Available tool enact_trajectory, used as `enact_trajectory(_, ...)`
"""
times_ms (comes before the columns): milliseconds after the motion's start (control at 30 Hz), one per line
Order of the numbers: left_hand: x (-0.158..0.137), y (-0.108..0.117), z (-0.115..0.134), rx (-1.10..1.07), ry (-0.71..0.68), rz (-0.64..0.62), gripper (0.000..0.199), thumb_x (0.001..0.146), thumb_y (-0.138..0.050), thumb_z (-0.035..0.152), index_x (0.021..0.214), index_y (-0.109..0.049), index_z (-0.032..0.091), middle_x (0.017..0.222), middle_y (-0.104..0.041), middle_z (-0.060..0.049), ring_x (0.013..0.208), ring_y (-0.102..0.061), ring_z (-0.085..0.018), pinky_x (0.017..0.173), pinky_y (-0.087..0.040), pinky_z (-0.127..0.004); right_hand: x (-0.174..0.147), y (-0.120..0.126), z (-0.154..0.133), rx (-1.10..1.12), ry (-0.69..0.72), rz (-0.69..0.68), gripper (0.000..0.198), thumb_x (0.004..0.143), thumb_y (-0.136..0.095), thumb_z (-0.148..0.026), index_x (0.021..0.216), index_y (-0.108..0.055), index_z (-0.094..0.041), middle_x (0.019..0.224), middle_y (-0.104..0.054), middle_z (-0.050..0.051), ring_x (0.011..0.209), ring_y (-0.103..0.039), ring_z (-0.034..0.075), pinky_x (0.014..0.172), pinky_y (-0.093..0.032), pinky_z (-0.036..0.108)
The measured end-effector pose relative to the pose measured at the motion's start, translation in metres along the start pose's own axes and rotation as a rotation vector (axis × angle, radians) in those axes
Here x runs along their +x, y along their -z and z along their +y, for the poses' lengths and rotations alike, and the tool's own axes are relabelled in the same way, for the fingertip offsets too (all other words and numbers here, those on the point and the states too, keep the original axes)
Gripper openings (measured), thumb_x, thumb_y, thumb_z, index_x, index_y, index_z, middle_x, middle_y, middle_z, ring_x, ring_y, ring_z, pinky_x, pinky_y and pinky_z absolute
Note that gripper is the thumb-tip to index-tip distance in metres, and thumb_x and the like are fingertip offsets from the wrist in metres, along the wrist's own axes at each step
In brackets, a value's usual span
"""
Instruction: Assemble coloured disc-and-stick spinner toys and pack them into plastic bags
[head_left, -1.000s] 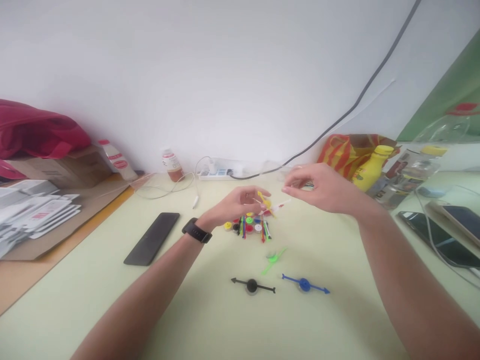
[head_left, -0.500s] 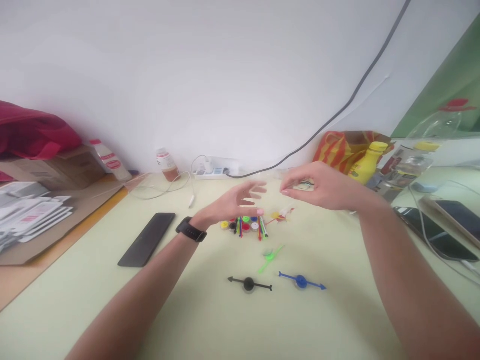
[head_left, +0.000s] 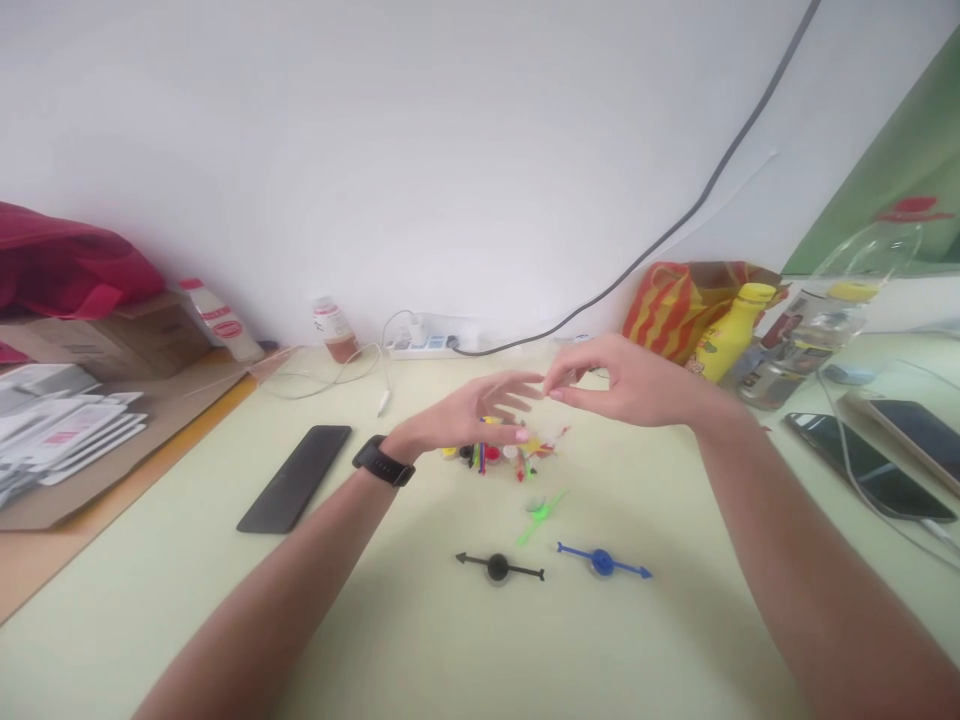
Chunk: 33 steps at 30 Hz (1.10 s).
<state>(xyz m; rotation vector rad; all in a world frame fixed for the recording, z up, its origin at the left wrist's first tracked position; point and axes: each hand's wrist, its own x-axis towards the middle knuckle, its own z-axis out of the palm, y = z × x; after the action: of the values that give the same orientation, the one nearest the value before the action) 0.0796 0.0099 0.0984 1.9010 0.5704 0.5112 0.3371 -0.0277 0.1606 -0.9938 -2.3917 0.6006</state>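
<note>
My left hand, with a black watch on the wrist, is held above the table with its fingers spread. My right hand hovers close to its fingertips, thumb and forefinger pinched together; what they hold, if anything, cannot be made out. Below both hands is a cluster of coloured plastic pieces, partly hidden by my left hand. A blurred red, white and yellow piece shows under my right fingers. Nearer lie a green arrow spinner, a black arrow spinner and a blue arrow spinner.
A black phone lies on the left. Behind are a power strip with a white cable and a small bottle. On the right stand a yellow bottle, a striped bag, clear bottles and another phone.
My right hand has moved left, closer to my left fingertips. The blurred red, white and yellow piece has also shifted left. The three nearer spinners lie as before.
</note>
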Motion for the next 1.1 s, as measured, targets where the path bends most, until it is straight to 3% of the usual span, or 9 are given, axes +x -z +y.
enact_trajectory(300, 0.002, -0.015, -0.009, -0.091, 0.186, -0.069, 0.054, 0.096, -0.069, 0.052, 0.142, -0.06, 0.026, 0.127, -0.071, -0.014, 0.115, -0.071, -0.028, 0.09, -0.059, -0.038, 0.007, -0.011, 0.003, 0.068, 0.038, 0.27, 0.018, 0.093, -0.065, -0.04, 0.1, -0.072, -0.024, 0.107, -0.074, 0.006, 0.092, -0.067, 0.023, 0.082, -0.055, 0.037)
enact_trajectory(433, 0.002, -0.011, -0.013, -0.09, 0.181, -0.025, 0.049, 0.095, -0.069, 0.053, 0.131, -0.068, 0.02, 0.118, -0.075, -0.014, 0.109, -0.073, -0.027, 0.088, -0.059, -0.035, 0.004, -0.007, 0.0, 0.032, 0.001, 0.62, 0.03, 0.09, -0.069, -0.036, 0.116, -0.059, -0.024, 0.117, -0.065, 0.007, 0.085, -0.061, 0.019, 0.07, -0.051, 0.033)
enact_trajectory(467, 0.002, -0.009, -0.014, -0.103, 0.183, -0.009, 0.049, 0.095, -0.07, 0.052, 0.131, -0.068, 0.02, 0.119, -0.075, -0.014, 0.108, -0.073, -0.026, 0.089, -0.059, -0.035, 0.002, -0.005, -0.003, 0.016, 0.013, 0.617, 0.025, 0.09, -0.068, -0.034, 0.111, -0.059, -0.023, 0.112, -0.065, 0.007, 0.082, -0.06, 0.018, 0.069, -0.05, 0.032)
enact_trajectory(500, 0.002, -0.007, -0.015, -0.119, 0.185, 0.008, 0.049, 0.094, -0.071, 0.051, 0.132, -0.067, 0.019, 0.12, -0.074, -0.014, 0.109, -0.073, -0.026, 0.09, -0.059, -0.034, 0.0, -0.003, -0.005, 0.003, 0.029, 0.528, 0.017, 0.091, -0.067, -0.032, 0.103, -0.061, -0.023, 0.104, -0.066, 0.005, 0.08, -0.058, 0.018, 0.069, -0.049, 0.032)
enact_trajectory(567, 0.0, -0.002, -0.019, -0.143, 0.187, 0.043, 0.053, 0.091, -0.077, 0.048, 0.134, -0.067, 0.019, 0.122, -0.074, -0.014, 0.108, -0.074, -0.026, 0.089, -0.059, -0.033, -0.003, -0.005, -0.008, 0.001, 0.043, 0.149, 0.005, 0.091, -0.065, -0.027, 0.093, -0.066, -0.022, 0.09, -0.067, 0.003, 0.077, -0.059, 0.017, 0.068, -0.048, 0.03)
enact_trajectory(667, -0.001, 0.003, -0.026, -0.149, 0.184, 0.097, 0.059, 0.084, -0.085, 0.043, 0.134, -0.066, 0.019, 0.121, -0.075, -0.014, 0.104, -0.075, -0.026, 0.086, -0.059, -0.032, 0.0, -0.027, -0.007, 0.009, -0.029, -0.437, 0.015, 0.083, -0.07, -0.02, 0.097, -0.071, -0.024, 0.089, -0.069, 0.001, 0.076, -0.063, 0.017, 0.063, -0.046, 0.027)
enact_trajectory(767, -0.002, 0.006, -0.033, -0.179, 0.184, 0.123, 0.06, 0.082, -0.087, 0.042, 0.132, -0.067, 0.018, 0.122, -0.075, -0.016, 0.11, -0.074, -0.027, 0.09, -0.058, -0.033, 0.011, -0.066, -0.003, -0.102, -0.168, -0.747, 0.022, 0.07, -0.08, -0.019, 0.09, -0.071, -0.022, 0.092, -0.069, 0.002, 0.073, -0.062, 0.018, 0.056, -0.041, 0.026)
enact_trajectory(900, 0.0, 0.007, -0.034, -0.177, 0.169, 0.133, 0.054, 0.081, -0.086, 0.043, 0.126, -0.071, 0.017, 0.121, -0.076, -0.016, 0.113, -0.072, -0.028, 0.094, -0.057, -0.035, 0.02, -0.093, -0.001, -0.14, -0.204, -0.815, 0.011, 0.071, -0.073, -0.013, 0.075, -0.065, -0.02, 0.086, -0.068, 0.001, 0.069, -0.059, 0.017, 0.053, -0.036, 0.026)
enact_trajectory(1100, 0.001, 0.003, -0.03, -0.072, 0.134, 0.176, 0.042, 0.082, -0.084, 0.039, 0.116, -0.075, 0.016, 0.115, -0.076, -0.011, 0.103, -0.073, -0.025, 0.084, -0.058, -0.029, 0.012, -0.06, -0.006, 0.12, -0.04, -0.59, 0.006, 0.087, -0.065, -0.023, 0.082, -0.063, -0.02, 0.085, -0.07, 0.0, 0.073, -0.063, 0.016, 0.062, -0.046, 0.028)
